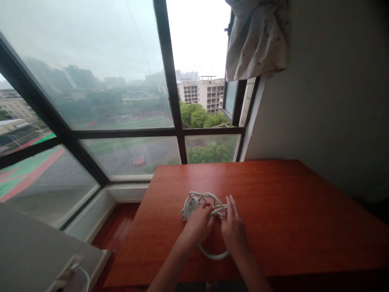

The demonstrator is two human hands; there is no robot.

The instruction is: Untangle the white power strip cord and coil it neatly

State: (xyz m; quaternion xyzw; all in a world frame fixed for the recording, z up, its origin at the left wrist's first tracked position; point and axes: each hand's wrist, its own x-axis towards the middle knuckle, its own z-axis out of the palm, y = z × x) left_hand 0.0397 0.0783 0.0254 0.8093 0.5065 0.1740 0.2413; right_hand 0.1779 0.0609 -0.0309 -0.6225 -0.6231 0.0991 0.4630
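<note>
To the right of the white cable (pixel 219 208), beyond your right hand (pixel 233 223), you have a broad bare stretch of tabletop (pixel 279 211). On its far side, bare wood runs back toward the window frame (pixel 179 132), which bars passage behind the far edge. To its left, the white socket block (pixel 191 206) obstructs a low approach; outside that, a narrower bare strip remains. On its near side, your left forearm (pixel 172 259) and right forearm (pixel 251 269) flank a gap, crossed low by a cable loop (pixel 214 256).
</note>
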